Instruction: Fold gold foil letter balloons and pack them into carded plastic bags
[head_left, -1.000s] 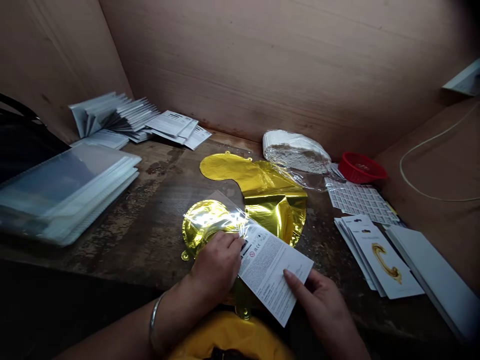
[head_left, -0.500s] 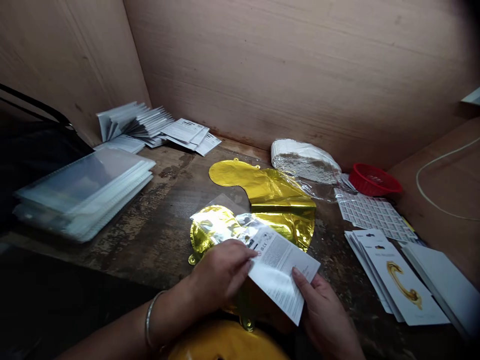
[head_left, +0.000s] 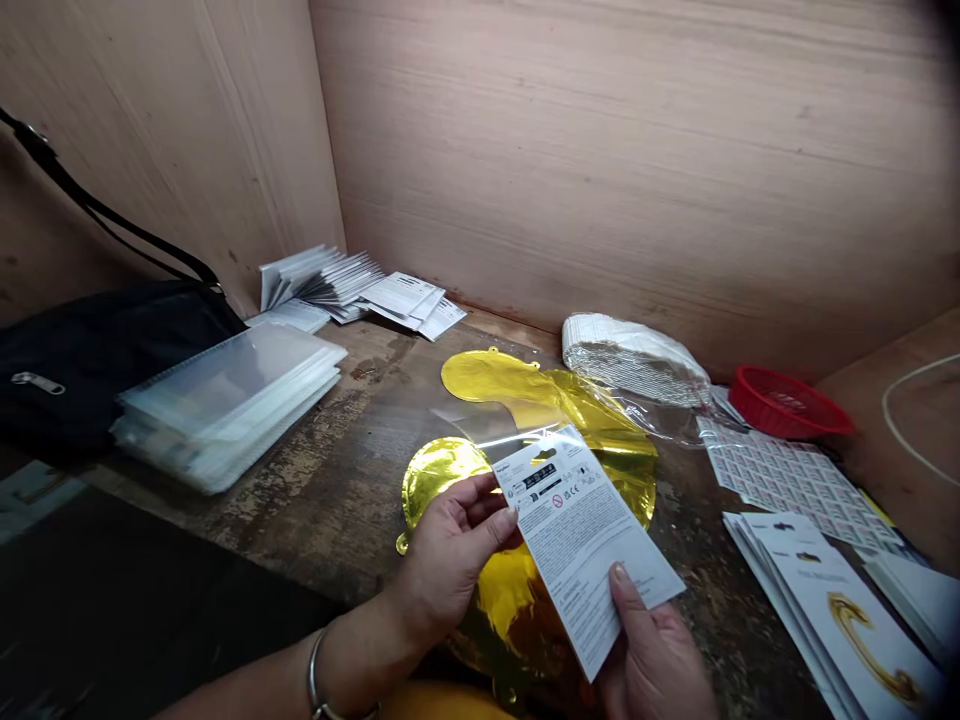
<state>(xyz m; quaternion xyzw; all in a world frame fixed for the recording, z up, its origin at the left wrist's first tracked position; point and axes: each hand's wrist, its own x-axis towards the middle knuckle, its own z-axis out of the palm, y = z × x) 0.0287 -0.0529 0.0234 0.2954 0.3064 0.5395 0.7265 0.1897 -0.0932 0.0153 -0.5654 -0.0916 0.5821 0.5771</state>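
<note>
My right hand (head_left: 656, 645) grips the lower right of a white printed card (head_left: 577, 540), thumb on its face. The card is tilted, with small black text and a hang hole at its top. At the card's left edge my left hand (head_left: 454, 550) is closed, thumb in front and fingers curled behind. Clear plastic film (head_left: 480, 425) stretches out behind the card's top; whether my left fingers also pinch it, I cannot tell. Beneath the hands and card lies a shiny gold foil balloon (head_left: 446, 470), flat and partly hidden. Another gold foil piece (head_left: 487, 378) spreads behind it.
Clear plastic bags (head_left: 232, 400) are stacked at left beside a black bag (head_left: 112, 350). Folded leaflets (head_left: 345, 285) lie at the back. To the right are a white bundle in plastic (head_left: 637, 355), a red basket (head_left: 787, 400), a sticker sheet (head_left: 795, 480) and balloon cards (head_left: 832, 610).
The card has turned more upright, showing its top and hang hole. My left hand has shifted from over the card to its left edge. The view has swung left.
</note>
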